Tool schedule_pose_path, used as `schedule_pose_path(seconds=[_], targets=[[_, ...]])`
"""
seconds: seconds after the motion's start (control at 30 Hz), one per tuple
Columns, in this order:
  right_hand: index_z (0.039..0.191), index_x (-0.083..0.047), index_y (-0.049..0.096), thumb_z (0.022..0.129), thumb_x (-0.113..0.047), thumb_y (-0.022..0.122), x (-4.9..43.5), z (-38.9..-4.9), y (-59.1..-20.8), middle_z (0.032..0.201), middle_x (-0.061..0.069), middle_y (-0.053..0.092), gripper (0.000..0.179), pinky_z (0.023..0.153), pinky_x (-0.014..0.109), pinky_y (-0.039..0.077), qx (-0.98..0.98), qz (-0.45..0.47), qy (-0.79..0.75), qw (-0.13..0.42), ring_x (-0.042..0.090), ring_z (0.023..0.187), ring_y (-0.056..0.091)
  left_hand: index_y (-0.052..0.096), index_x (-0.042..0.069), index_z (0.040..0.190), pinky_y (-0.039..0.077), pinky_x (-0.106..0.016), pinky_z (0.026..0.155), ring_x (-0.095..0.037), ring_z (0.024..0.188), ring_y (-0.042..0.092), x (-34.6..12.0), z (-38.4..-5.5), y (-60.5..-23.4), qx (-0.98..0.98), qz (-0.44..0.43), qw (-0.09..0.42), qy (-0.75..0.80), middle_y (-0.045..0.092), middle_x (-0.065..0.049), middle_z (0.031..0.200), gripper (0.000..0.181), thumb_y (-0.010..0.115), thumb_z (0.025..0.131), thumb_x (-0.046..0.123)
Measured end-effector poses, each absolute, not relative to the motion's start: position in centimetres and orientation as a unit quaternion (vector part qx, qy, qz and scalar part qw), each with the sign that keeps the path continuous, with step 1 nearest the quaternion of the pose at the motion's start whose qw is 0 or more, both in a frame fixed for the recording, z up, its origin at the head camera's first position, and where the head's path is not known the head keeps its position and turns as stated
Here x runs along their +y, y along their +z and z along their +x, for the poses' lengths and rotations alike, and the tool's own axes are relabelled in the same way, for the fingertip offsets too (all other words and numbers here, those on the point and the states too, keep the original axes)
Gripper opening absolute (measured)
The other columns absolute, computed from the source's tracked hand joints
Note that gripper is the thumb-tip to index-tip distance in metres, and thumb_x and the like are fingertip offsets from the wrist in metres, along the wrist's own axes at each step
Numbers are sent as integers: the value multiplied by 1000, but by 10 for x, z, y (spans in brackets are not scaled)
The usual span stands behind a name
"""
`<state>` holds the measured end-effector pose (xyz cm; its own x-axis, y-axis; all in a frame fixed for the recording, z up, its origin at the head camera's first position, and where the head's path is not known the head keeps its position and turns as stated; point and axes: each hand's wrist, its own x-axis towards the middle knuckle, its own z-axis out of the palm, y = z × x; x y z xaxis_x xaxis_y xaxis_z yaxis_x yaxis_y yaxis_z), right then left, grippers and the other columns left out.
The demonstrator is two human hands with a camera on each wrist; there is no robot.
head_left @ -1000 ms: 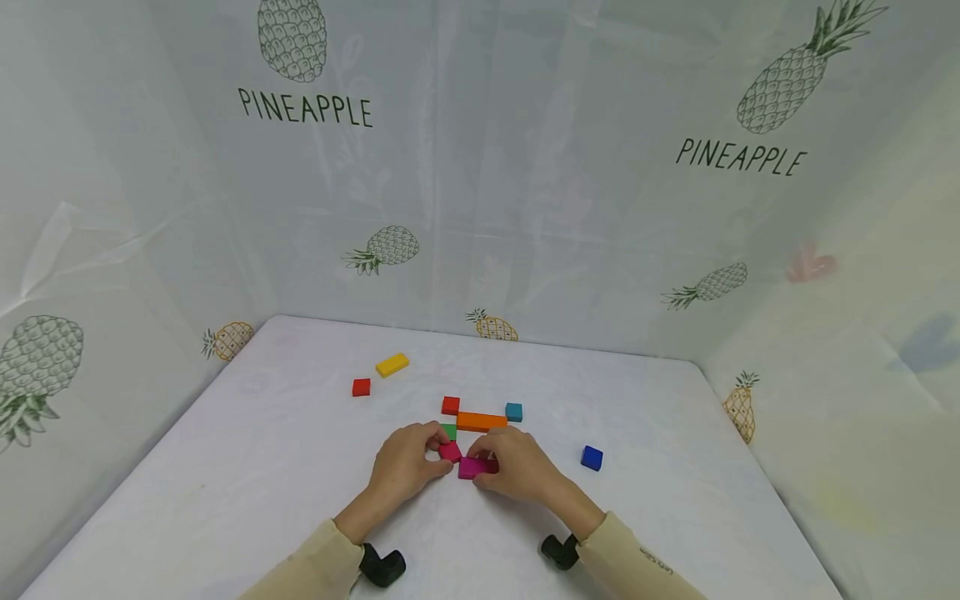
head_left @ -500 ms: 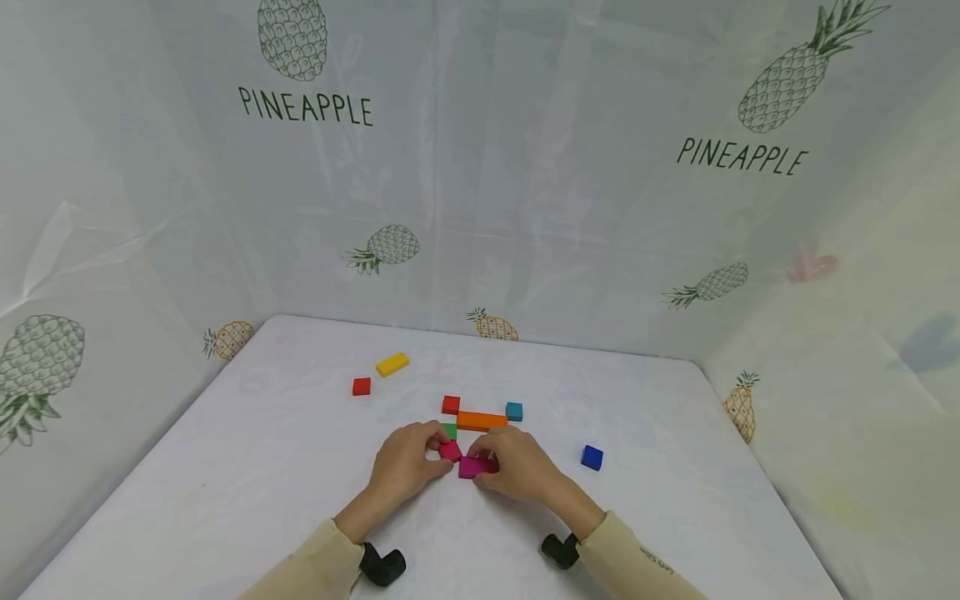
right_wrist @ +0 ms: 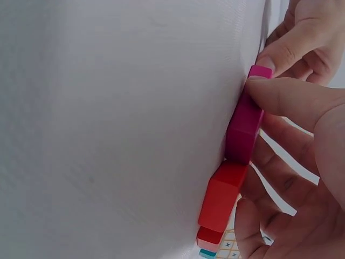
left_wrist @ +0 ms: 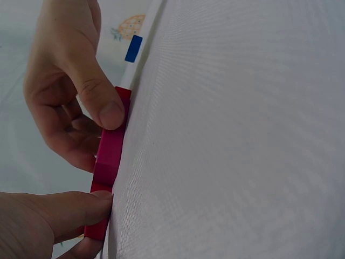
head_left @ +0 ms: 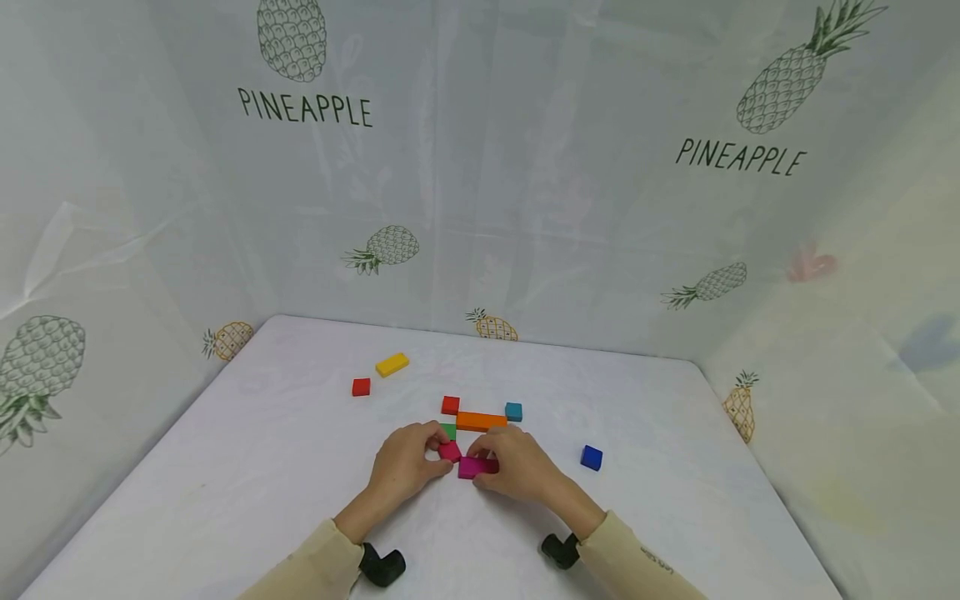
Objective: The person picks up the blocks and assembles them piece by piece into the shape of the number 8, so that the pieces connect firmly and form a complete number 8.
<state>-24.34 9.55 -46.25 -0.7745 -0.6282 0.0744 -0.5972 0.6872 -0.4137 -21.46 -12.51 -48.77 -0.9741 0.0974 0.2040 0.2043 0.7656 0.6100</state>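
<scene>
My left hand (head_left: 407,460) pinches a crimson block (head_left: 450,451) between thumb and fingers on the white table. Close to its right, my right hand (head_left: 521,463) pinches a longer magenta block (head_left: 472,468), thumb on the near side and fingers behind. In the left wrist view the crimson block (left_wrist: 96,229) and the magenta block (left_wrist: 110,154) stand end to end. The right wrist view shows a red block (right_wrist: 223,195) at the magenta block's other end; the right hand mostly hides it from the head camera. A green block (head_left: 448,431) lies just behind the left fingertips.
Behind the hands lie an orange bar (head_left: 482,422), a red block (head_left: 451,405) and a teal block (head_left: 513,412). Farther left are another red block (head_left: 362,387) and a yellow block (head_left: 392,365). A blue block (head_left: 592,457) sits to the right. Pineapple-print curtains (head_left: 510,208) surround the table.
</scene>
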Motion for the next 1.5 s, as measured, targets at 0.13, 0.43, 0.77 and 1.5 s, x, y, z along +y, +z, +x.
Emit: schedule_pose_path(seconds=[0.13,0.43,0.77,1.5], targets=[[115,-19,79,87,-27,89,99,-243,-458,100,-9,72,30,79,25,50,915,-334,-222,34,13,98,60,71,21,98,48,-35,72,-14,82,57,-125,-215,-487,-935,-78,78,-336,69,6,86,27,92,82,21],[120,-14,77,90,-25,86,120,-244,-443,108,1,71,33,86,36,55,917,-324,-233,25,22,111,59,72,20,98,49,-35,73,-13,82,58,-125,-214,-487,-936,-80,77,-335,70,5,88,27,93,81,21],[123,-12,75,91,-20,85,172,-259,-436,108,2,72,35,88,44,58,922,-306,-238,-4,25,106,65,71,19,98,47,-35,73,-14,82,56,-124,-213,-487,-934,-80,75,-341,69,4,89,27,93,81,19],[123,-10,73,86,-16,89,271,-259,-460,105,-1,69,41,82,34,55,940,-249,-233,-24,19,95,62,72,20,99,47,-35,73,-14,81,55,-124,-214,-489,-936,-75,76,-337,68,5,88,26,92,82,20]])
